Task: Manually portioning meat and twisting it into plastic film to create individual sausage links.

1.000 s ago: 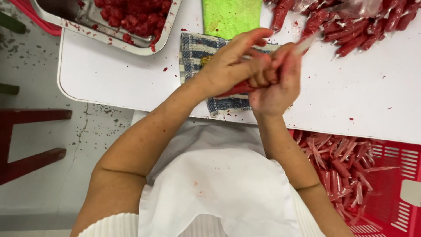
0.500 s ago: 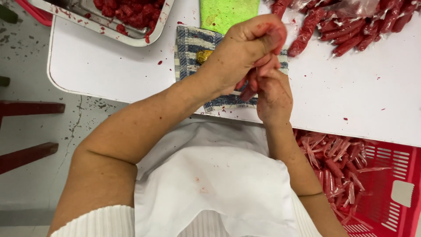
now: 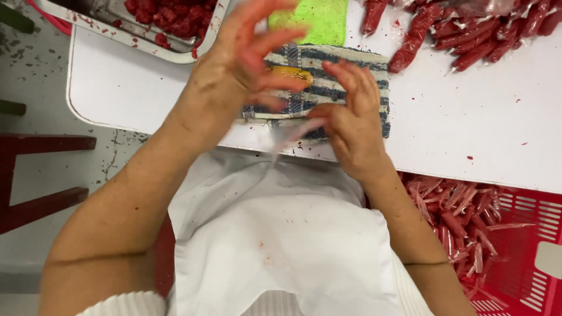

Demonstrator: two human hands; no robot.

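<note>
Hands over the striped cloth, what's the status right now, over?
Left hand open, fingers spread. Right hand pinching a clear plastic wrapper. Striped cloth underneath; nothing in the way.

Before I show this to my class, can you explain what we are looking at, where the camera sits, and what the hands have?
There is no machine here: a person works with two bare hands, and the single camera is worn on their head, looking down past a white apron. The left hand is raised with fingers spread, blurred, so whether it grips anything is unclear. The right hand pinches a thin clear plastic strip at the edge of the white table. On the table lie a striped blue cloth, a green cloth, a metal tray of red pieces and a pile of filled red tubes. A red basket beside the person's right arm holds more tubes.
</note>
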